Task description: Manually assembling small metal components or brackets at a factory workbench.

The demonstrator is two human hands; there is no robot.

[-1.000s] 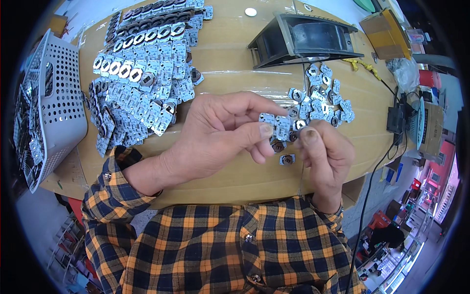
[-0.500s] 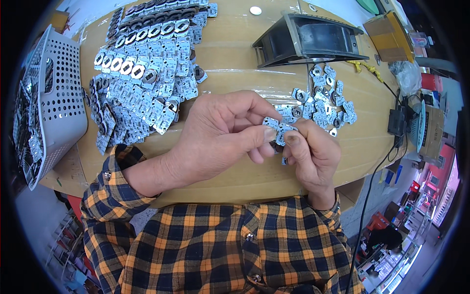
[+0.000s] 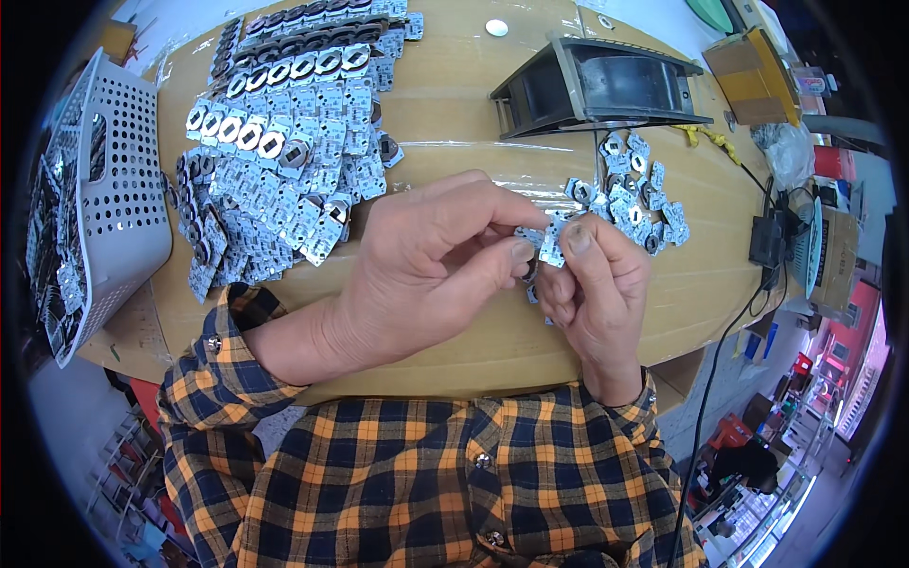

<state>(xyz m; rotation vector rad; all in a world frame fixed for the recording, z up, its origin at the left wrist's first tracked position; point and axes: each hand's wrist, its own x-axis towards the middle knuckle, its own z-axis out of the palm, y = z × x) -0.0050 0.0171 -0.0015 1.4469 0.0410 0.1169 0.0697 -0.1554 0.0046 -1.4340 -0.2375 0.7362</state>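
Note:
Small white circuit boards (image 3: 552, 248) are pinched between my two hands over the front part of the table. My left hand (image 3: 437, 260) closes thumb and forefinger on the left end of the boards. On their right end, my right hand (image 3: 603, 284) presses with its thumb, its other fingers curled underneath. Part of the boards is hidden behind my fingertips. A loose pile of single circuit boards (image 3: 620, 204) lies just beyond my right hand. To the left, panels of joined circuit boards (image 3: 275, 185) are stacked in overlapping rows, some carrying round metal parts.
A white perforated basket (image 3: 123, 189) filled with boards stands at the left edge. A black fan-like housing (image 3: 634, 85) sits at the back right, near a cardboard box (image 3: 753, 76). A black cable (image 3: 724, 350) runs down the right side past a power adapter (image 3: 765, 235).
My right hand has shifted slightly left and its thumb has moved up. The boards between the hands have tilted, with the right one now more upright.

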